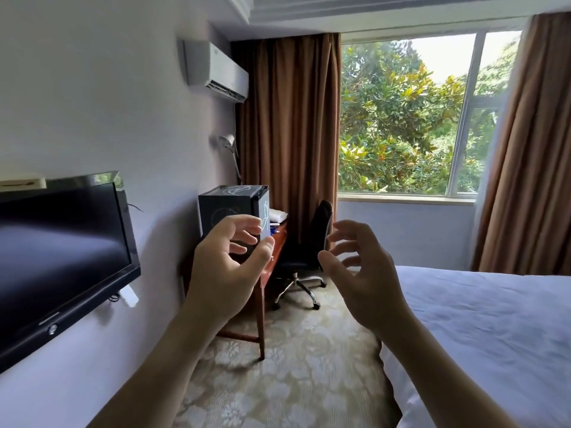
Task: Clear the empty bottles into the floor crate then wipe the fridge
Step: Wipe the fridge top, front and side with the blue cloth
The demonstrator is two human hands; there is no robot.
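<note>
Bare and empty, my left hand (230, 261) and right hand (358, 267) hang in front of me, fingers loosely spread and curled around nothing. Beyond them the small black fridge (228, 208) sits on the wooden desk (272, 251) by the wall, well apart from both hands. No bottles or crate show yet. I judge empties light and slick, best taken around the body.

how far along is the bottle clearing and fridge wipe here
Nothing looks done yet. The left hand and right hand are both raised, open and empty, with no cloth. The small black cube fridge sits untouched on the reddish wooden desk across the room. No bottles or crate can be made out, so both steps remain.
</note>
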